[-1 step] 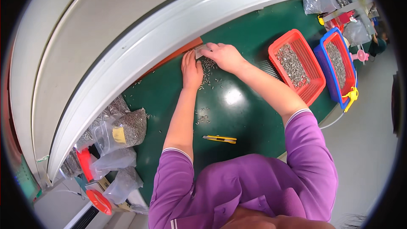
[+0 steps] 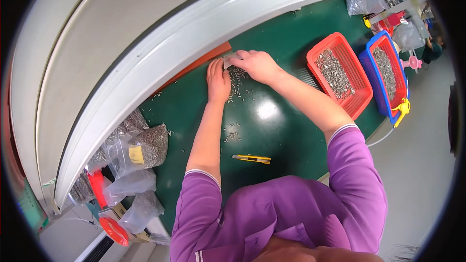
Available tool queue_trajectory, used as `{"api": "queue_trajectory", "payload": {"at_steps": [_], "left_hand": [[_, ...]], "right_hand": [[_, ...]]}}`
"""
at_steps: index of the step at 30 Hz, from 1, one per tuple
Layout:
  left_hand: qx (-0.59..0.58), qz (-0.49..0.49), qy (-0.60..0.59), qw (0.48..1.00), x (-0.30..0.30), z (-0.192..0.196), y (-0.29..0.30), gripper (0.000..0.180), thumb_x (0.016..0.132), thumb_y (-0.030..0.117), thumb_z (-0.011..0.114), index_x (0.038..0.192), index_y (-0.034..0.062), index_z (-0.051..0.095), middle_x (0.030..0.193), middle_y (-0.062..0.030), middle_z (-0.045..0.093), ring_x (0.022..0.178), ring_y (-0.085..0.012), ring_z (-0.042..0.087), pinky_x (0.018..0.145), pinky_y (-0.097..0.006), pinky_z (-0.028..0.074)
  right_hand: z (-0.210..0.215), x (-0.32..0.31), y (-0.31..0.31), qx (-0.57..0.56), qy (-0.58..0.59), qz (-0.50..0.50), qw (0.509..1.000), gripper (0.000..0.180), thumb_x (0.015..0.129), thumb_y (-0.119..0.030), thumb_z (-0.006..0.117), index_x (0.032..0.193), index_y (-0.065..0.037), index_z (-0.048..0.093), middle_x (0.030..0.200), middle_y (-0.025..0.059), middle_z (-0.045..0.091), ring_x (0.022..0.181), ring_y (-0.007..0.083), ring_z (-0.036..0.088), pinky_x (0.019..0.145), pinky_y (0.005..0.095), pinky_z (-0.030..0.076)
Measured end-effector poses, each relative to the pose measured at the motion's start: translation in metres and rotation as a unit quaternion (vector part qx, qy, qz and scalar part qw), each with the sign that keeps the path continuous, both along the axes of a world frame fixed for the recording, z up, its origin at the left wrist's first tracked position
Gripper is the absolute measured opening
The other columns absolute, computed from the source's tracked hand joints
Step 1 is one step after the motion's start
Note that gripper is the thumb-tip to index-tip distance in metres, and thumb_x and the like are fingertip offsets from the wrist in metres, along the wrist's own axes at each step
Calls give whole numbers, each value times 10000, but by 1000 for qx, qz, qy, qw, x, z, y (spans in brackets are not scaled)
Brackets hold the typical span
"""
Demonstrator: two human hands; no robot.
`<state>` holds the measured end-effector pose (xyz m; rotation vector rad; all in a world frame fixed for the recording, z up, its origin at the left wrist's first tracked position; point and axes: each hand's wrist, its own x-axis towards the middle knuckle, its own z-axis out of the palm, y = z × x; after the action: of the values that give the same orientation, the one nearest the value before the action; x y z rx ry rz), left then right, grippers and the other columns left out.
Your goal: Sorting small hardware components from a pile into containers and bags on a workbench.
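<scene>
Toward the table's far edge, my right hand (image 2: 258, 66) has its fingers closed on a small pale, see-through flat piece (image 2: 227, 61), whose exact kind I cannot make out. My left hand (image 2: 219, 83) lies beside it, fingers stretched out, with the thumb side next to the piece. Many small metal pins (image 2: 236, 83) are strewn over the green table between and just below the hands. More loose pins (image 2: 233, 136) lie nearer to me. A yellow utility knife (image 2: 252, 159) rests in front of my body.
At right stand a red basket (image 2: 359, 98) of metal pins and a blue basket (image 2: 383, 104) with a red one inside. A ridged piece (image 2: 308, 78) lies by my right forearm. Filled plastic bags (image 2: 151, 146) crowd the left. A white curved panel (image 2: 194, 24) borders the far side.
</scene>
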<state>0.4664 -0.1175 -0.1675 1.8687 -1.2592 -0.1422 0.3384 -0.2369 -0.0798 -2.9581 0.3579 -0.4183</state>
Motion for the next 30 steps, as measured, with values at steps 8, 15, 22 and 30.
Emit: {"api": "queue_trajectory", "payload": {"at_steps": [8, 15, 22, 30], "left_hand": [[-4, -83, 114, 990, -19, 27, 48, 400, 832, 48, 509, 1227, -4, 466, 1284, -180, 464, 1205, -353, 429, 1032, -413, 324], [97, 84, -97, 987, -24, 6, 58, 498, 870, 173, 466, 1293, -65, 357, 1366, -246, 340, 1308, -401, 277, 1100, -515, 170], [-8, 24, 62, 998, -46, 6, 7, 401, 902, 116, 377, 1260, -60, 419, 1304, -239, 430, 1251, -383, 374, 1075, -454, 261], [-47, 95, 198, 975, -66, 21, 4, 410, 921, 112, 350, 1293, -57, 386, 1372, -236, 354, 1301, -382, 300, 1073, -431, 259]], "right_hand": [[29, -63, 5, 119, -72, -64, 988, 439, 772, -32, 467, 1184, -168, 538, 1050, 94, 601, 858, 323, 621, 722, 385, 519], [-2, -90, -11, 339, -38, -399, 851, 496, 785, 32, 399, 1261, -77, 484, 913, 246, 634, 720, 333, 651, 673, 388, 529], [-36, -39, 37, 561, -123, -338, 746, 495, 742, 62, 440, 1214, -63, 521, 821, 186, 653, 599, 229, 650, 524, 337, 531], [-76, -12, 94, 546, -261, -305, 735, 466, 781, 69, 394, 1206, -66, 530, 1063, 195, 623, 959, 256, 623, 730, 350, 525]]}}
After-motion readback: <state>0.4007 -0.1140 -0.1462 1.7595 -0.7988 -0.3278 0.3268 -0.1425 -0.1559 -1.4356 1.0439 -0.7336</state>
